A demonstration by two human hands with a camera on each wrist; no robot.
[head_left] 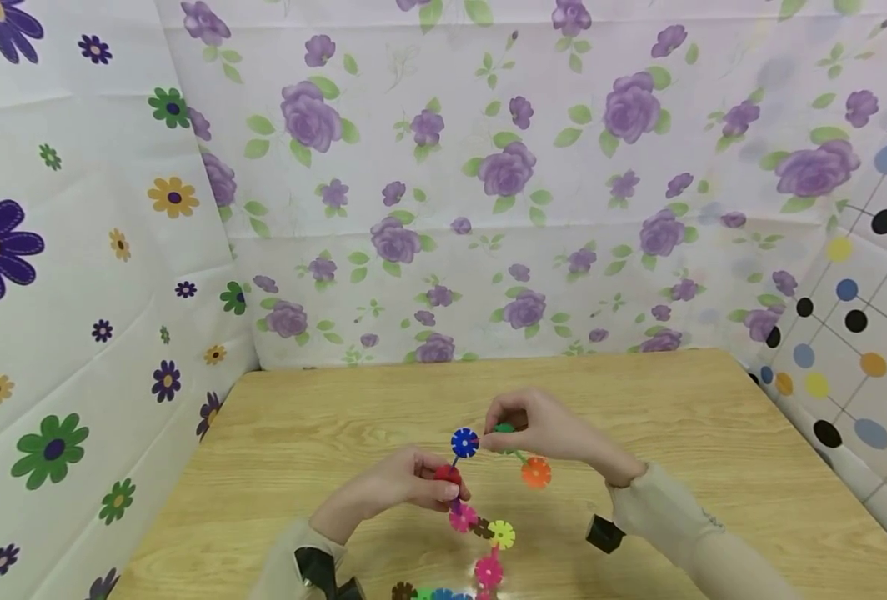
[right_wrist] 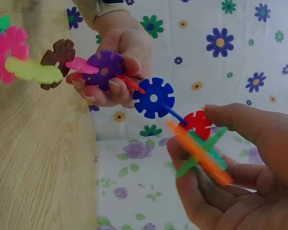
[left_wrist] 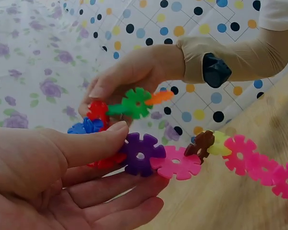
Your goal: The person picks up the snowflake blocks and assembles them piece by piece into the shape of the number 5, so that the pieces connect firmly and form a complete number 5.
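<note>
Notched, flower-shaped plastic discs are slotted together into a long chain held up over the table. My left hand point(head_left: 402, 483) grips it at a red disc point(head_left: 448, 475), thumb on top, with a purple disc point(left_wrist: 143, 154) just beside. Past that run a pink disc point(left_wrist: 178, 163), a brown disc point(left_wrist: 200, 146) and a yellow disc point(head_left: 501, 534). On the other side is a blue disc point(right_wrist: 154, 97). My right hand point(head_left: 544, 427) pinches a second red disc point(right_wrist: 199, 123) joined to the blue one. From there green discs point(left_wrist: 137, 103) and an orange disc point(head_left: 536, 472) stick out.
The chain's lower part, with a pink disc point(head_left: 488, 572), a blue disc point(head_left: 443, 594) and a dark brown disc point(head_left: 403, 592), reaches the near edge of the head view. Below is a wooden table point(head_left: 323, 417). Patterned cloths point(head_left: 443, 167) hang behind and at both sides.
</note>
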